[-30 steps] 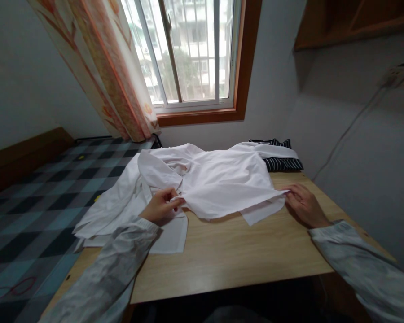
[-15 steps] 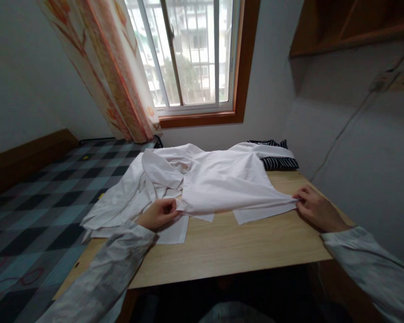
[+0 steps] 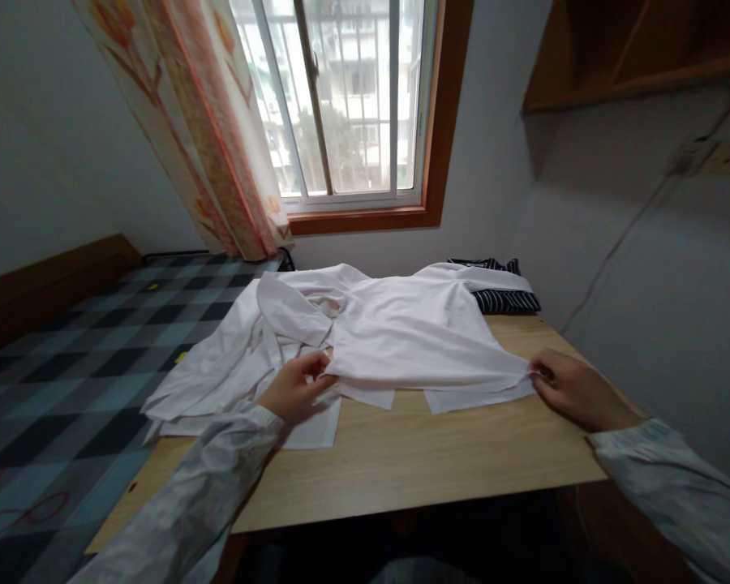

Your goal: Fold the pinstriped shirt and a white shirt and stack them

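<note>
Head view: left hand (image 3: pixel 295 389) and right hand (image 3: pixel 568 387) pinch the rumpled white cotton shirt's (image 3: pixel 401 332) hem taut near the wooden table's (image 3: pixel 431 462) front edge, folding barely begun.

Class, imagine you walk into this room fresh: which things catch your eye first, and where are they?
A rumpled white shirt sprawls across the wooden table, its hem pinched by the left hand and the right hand. Behind it, a striped dark garment lies by the wall, beneath a bright window with a floral curtain.
</note>
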`<move>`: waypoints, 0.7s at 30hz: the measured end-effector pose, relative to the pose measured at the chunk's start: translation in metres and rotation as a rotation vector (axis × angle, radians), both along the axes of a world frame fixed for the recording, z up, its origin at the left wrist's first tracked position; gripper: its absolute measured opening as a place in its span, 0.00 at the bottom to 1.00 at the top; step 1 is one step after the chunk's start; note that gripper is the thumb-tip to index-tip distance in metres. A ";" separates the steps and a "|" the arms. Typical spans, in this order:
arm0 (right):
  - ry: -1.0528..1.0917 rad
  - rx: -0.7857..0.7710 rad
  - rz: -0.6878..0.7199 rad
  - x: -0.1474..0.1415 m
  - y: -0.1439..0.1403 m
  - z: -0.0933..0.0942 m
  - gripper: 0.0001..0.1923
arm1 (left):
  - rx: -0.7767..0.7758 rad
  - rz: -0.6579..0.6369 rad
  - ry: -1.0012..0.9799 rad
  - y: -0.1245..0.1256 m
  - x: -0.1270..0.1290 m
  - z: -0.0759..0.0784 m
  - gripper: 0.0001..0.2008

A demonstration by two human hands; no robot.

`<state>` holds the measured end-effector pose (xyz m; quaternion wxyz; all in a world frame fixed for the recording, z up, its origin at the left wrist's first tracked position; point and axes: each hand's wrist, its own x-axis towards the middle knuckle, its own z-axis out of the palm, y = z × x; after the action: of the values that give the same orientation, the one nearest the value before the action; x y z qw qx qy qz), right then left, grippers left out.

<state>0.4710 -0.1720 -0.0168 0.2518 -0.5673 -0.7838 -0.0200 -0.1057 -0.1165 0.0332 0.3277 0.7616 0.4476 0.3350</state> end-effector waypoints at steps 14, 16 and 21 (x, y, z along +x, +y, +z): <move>0.198 -0.314 0.085 -0.001 0.007 0.016 0.19 | -0.615 0.029 0.217 0.031 -0.002 0.025 0.31; 0.297 -0.316 -0.071 -0.010 0.023 0.012 0.22 | -0.558 0.117 0.164 0.039 0.007 0.017 0.30; 0.536 -0.364 -0.260 -0.030 0.060 0.001 0.30 | -0.689 0.129 -0.215 0.045 0.017 0.003 0.31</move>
<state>0.4412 -0.1119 -0.0159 0.3388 -0.6831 -0.6018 0.2376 -0.0891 -0.0718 0.0366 0.5884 0.5370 0.5444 0.2628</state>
